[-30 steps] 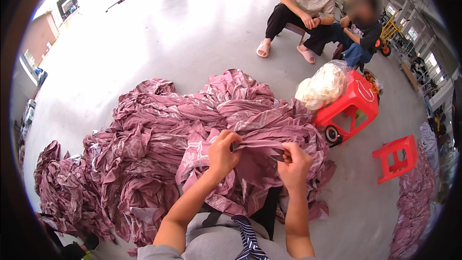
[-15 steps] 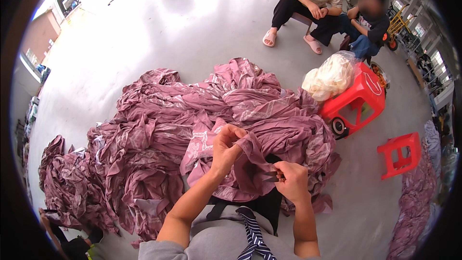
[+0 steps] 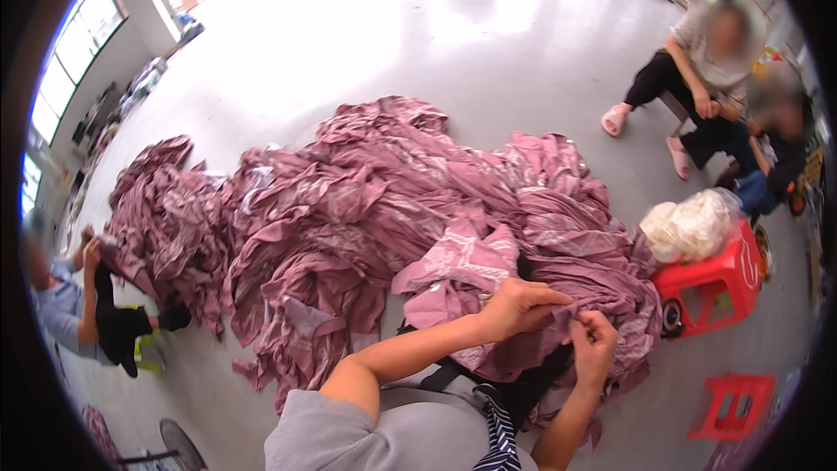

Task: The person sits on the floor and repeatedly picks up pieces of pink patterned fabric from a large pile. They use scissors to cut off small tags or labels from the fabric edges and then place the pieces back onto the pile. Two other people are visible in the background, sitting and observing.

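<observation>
A mauve patterned fabric [image 3: 462, 266] with pale lace-like print lies over my lap, part of a large heap. My left hand [image 3: 520, 307] is closed, its fingertips pinching a fold of this cloth. Close beside it, my right hand [image 3: 595, 344] is closed too, thumb and fingers at the same raised edge. The dark pointed blades seen earlier at my right hand do not show now; the palm is turned away and hides whatever else it holds.
The fabric heap [image 3: 349, 201] spreads far to the left. At right stand a red plastic stool [image 3: 711, 283] beside a bag of cream cloth [image 3: 689, 225], and another red stool [image 3: 734, 406]. Two people sit at the upper right; another person [image 3: 65, 296] handles the heap's left end.
The view has swung left, bringing the person at the left into fuller sight. My hands have come closer together at the cloth edge, and the dark blades have gone from sight.
</observation>
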`<act>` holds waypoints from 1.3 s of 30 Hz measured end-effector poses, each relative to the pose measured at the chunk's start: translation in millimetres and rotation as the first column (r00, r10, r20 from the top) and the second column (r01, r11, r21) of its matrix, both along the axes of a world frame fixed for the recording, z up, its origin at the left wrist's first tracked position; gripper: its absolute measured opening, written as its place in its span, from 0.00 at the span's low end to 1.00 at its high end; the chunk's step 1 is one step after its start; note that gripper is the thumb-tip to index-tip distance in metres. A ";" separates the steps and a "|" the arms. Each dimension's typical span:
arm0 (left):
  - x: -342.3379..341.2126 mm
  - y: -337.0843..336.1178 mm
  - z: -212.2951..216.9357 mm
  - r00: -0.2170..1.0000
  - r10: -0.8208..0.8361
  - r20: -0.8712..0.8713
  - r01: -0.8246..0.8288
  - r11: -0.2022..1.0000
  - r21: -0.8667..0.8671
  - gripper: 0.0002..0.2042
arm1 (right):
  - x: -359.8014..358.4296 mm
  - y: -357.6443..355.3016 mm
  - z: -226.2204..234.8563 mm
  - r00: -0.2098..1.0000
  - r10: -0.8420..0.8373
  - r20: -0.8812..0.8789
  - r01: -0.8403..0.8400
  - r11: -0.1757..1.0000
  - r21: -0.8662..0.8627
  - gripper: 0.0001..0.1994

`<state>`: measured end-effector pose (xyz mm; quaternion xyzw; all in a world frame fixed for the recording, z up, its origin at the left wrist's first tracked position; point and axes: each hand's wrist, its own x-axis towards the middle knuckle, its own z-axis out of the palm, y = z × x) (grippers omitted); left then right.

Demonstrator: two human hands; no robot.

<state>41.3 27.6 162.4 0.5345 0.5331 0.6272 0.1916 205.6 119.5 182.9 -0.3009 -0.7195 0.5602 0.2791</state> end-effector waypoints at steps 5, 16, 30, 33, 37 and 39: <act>-12.0 -4.1 -6.5 0.933 0.243 -0.267 -0.198 0.963 0.182 0.18 | -1.1 0.1 4.0 0.976 -0.179 -0.126 0.149 0.965 -0.216 0.06; 2.8 11.4 -29.5 0.486 -0.121 0.865 0.174 0.984 0.040 0.06 | -18.5 -5.6 13.5 0.984 -0.178 0.011 0.165 0.931 0.327 0.10; 16.1 15.1 -21.2 0.285 -0.215 0.934 0.228 0.962 0.152 0.05 | -13.0 -11.9 10.0 0.989 -0.145 0.001 0.124 0.848 0.516 0.14; 19.2 15.3 -18.9 0.307 -0.229 0.924 0.243 0.957 0.157 0.05 | -12.3 -11.8 8.9 0.989 -0.148 -0.003 0.124 0.819 0.560 0.12; 20.6 15.7 -17.0 0.326 -0.227 0.918 0.268 0.953 0.140 0.05 | -10.2 -9.0 4.5 0.977 -0.206 -0.062 0.199 0.752 0.629 0.11; 20.6 14.8 -16.5 0.323 -0.223 0.920 0.271 0.953 0.136 0.05 | -8.7 -9.4 9.0 0.966 -0.243 -0.087 0.246 0.765 0.596 0.11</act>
